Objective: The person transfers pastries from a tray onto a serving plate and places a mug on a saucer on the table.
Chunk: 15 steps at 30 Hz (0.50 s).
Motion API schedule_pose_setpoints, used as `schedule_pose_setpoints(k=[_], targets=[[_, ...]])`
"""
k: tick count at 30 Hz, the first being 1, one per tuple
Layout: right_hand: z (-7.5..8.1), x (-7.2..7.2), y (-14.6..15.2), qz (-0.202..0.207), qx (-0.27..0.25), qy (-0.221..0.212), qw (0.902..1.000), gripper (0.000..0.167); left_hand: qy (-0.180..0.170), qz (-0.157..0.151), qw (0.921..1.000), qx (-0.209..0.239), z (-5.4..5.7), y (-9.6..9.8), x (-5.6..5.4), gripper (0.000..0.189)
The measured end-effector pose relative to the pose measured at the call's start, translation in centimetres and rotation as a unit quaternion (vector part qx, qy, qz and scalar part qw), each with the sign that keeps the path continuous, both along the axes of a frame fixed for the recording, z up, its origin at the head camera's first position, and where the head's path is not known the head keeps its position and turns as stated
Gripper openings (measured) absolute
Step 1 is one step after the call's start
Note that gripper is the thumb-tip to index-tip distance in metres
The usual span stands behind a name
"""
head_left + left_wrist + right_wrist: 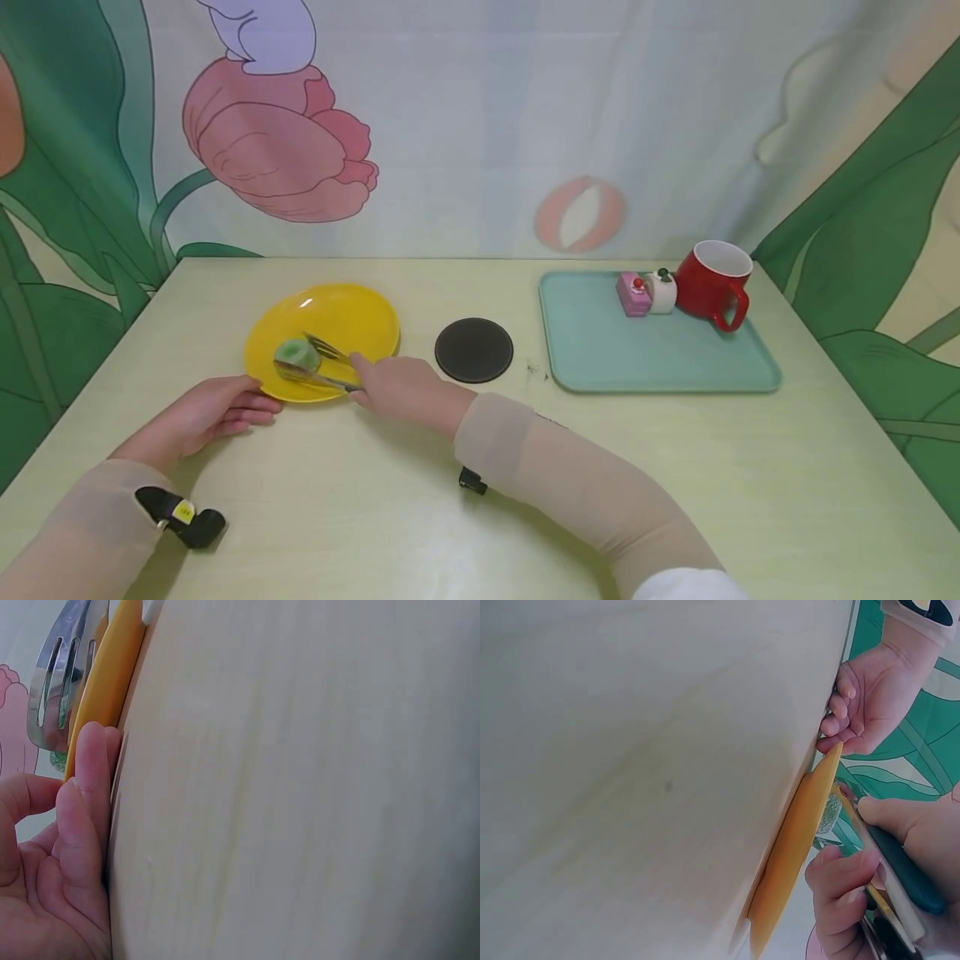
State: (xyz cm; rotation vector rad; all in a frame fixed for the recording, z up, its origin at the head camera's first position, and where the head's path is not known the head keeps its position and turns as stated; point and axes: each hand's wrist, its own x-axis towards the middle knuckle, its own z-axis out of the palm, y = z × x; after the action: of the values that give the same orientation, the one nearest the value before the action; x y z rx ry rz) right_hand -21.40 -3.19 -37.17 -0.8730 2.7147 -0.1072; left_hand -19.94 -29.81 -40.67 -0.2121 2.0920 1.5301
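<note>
Tongs (321, 380) pointing left, long axis roughly crosswise, right fingers (841, 873) gripping them, left fingers (91, 759) pinching plate (366, 321)

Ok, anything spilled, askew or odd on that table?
Yes: small dark marks on the table between the black disc and the teal tray, odd against the pale surface. Crumbs or scuffs, I can't tell.

The left wrist view's top edge crops the yellow plate (111, 671) and tongs (58, 684).

Indoor tabletop set-up, room type unclear, cartoon flower curtain (465, 125) behind, pale table (360, 500)
</note>
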Motion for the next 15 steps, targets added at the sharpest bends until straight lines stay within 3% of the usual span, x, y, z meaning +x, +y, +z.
schedule_pose_setpoints(k=[15], targets=[[0.2, 0.1, 1.8, -0.022, -0.015, -0.015, 0.9995, 0.061, 0.004, 0.002, 1.0000, 0.000, -0.2, 0.0, -0.1, 0.051]])
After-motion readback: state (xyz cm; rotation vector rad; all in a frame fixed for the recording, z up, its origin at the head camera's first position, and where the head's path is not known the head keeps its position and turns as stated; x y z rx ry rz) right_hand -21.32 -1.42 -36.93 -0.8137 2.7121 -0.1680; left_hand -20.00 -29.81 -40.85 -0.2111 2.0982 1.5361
